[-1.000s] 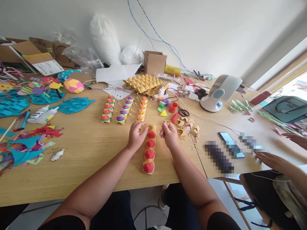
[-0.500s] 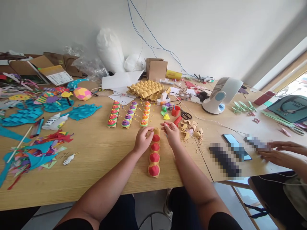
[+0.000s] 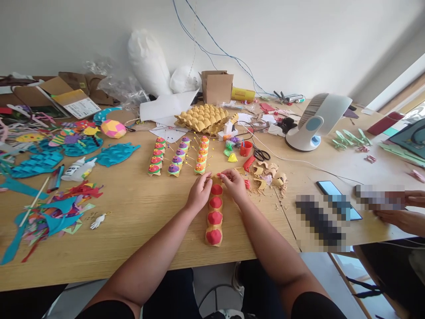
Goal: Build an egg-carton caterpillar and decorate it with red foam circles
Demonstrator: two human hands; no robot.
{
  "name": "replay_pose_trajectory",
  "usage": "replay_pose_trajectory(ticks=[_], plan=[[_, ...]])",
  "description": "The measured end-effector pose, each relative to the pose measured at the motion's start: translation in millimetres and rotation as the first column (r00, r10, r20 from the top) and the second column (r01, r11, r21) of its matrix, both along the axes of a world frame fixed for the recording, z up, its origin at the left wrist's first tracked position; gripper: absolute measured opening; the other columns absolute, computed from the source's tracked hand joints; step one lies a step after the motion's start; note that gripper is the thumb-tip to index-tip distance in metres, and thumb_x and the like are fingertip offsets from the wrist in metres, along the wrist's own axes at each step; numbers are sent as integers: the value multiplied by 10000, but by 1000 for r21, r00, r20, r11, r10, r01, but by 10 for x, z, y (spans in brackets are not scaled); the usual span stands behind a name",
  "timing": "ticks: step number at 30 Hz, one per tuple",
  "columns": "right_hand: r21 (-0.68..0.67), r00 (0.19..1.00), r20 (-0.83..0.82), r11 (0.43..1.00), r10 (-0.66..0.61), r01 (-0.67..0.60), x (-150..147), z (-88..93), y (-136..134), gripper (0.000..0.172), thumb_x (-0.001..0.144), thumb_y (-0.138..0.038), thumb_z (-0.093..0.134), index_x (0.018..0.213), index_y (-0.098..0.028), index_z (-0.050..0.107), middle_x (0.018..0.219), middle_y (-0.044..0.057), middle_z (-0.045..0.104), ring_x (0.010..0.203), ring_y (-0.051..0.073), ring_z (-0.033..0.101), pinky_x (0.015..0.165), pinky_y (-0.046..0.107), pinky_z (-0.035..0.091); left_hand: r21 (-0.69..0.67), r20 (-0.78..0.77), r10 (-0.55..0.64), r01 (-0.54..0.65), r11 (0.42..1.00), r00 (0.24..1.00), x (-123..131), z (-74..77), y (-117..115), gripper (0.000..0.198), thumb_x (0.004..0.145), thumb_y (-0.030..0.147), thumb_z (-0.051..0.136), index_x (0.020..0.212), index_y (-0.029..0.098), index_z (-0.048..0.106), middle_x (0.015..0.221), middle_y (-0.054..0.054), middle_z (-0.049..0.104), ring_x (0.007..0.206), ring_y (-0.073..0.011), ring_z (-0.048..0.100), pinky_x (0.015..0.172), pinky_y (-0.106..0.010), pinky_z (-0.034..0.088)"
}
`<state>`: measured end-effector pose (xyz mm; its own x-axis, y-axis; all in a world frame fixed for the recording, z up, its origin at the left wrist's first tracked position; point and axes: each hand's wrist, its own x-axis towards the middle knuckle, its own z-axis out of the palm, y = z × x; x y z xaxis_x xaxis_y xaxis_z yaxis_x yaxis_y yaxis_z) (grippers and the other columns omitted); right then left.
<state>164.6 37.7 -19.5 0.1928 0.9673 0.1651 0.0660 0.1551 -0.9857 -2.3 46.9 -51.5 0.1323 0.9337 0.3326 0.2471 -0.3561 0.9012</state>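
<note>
A tan egg-carton strip [image 3: 215, 226] lies lengthwise in front of me, red modelling clay [image 3: 215, 217] capping several of its bumps. My left hand [image 3: 200, 191] is closed at the strip's far left side, thumb and fingers against its end cup. Pinched in my right hand [image 3: 234, 184] is a small piece of red clay [image 3: 218, 174], held over that end cup. Beyond my hands stand three decorated strips: a red-and-green one [image 3: 156, 157], a purple-and-green one [image 3: 179, 156] and an orange-and-green one [image 3: 201, 155], with pins sticking out.
Right of my hands lie scissors [image 3: 261, 154], a red cup [image 3: 245, 148] and carton scraps [image 3: 265, 173]. A white fan [image 3: 315, 124] stands behind them. Colourful paper scraps [image 3: 63, 208] and glue bottles [image 3: 78, 169] are at left. Another person's hands [image 3: 405, 212] rest at far right.
My right hand has moved left, bringing the red clay from beside the strip to above its far end. My left hand stays by the strip. The view has shifted slightly.
</note>
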Motion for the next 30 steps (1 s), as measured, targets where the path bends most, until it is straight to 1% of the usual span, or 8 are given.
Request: replay_pose_trajectory(ticks=[4,10,14,18,21,25,28,30], plan=[[24,986,167,1000,-10,6,-4,-25,10,260,823,-460,716,835,-200,713,706,0,625,655,150,537,631,280,448,-84,34,-13,16,996,999,-11,15,11,397,1015,423,524,1348,236,633,1372,-129,664,1292,-269,624,1092,-445,508],[31,977,214,999,14,-21,-18,-116,76,192,808,-395,726,841,-208,702,735,-5,592,681,154,525,664,292,453,-212,203,-16,59,976,979,-3,83,23,482,946,514,622,1327,218,632,1391,-150,635,1244,-300,633,1010,-448,547],[-4,986,157,998,61,-61,-32,-114,74,212,786,-414,726,844,-214,682,741,-8,589,669,149,512,641,284,438,-306,301,17,79,949,954,2,145,15,493,889,502,701,1287,218,639,1329,-134,650,1153,-263,650,915,-375,559],[-10,992,58,993,115,-114,-66,-66,45,242,772,-433,726,845,-213,660,735,-11,604,655,141,506,631,282,430,-335,381,30,108,936,924,10,205,10,504,821,409,789,1264,217,648,1221,-92,675,1028,-192,647,936,-327,517],[-13,992,-8,992,124,-124,-93,-33,28,266,763,-452,738,843,-213,653,731,-9,614,660,143,516,636,285,432,-347,458,49,127,929,888,17,239,8,503,775,357,831,1233,232,665,1177,-64,672,973,-162,631,902,-293,502],[-33,988,-72,989,138,-141,-118,-17,16,302,746,-479,763,847,-219,648,709,-17,604,652,143,516,635,287,435,-372,536,63,169,913,842,12,265,3,509,738,307,859,1210,235,684,1140,-43,658,973,-145,613,785,-226,467],[-34,983,-112,988,147,-151,-125,-14,4,331,734,-497,780,861,-224,644,722,-18,612,662,145,529,652,292,446,-417,594,88,212,884,799,3,275,1,500,727,285,864,1193,236,690,1073,-20,648,890,-119,592,654,-198,406],[-37,980,-125,986,154,-160,-125,-5,-10,344,735,-501,787,885,-226,645,747,-15,626,684,149,546,671,296,455,-430,650,106,249,868,752,0,282,-1,506,707,260,877,1176,235,689,1005,2,632,831,-103,576,632,-196,391]])
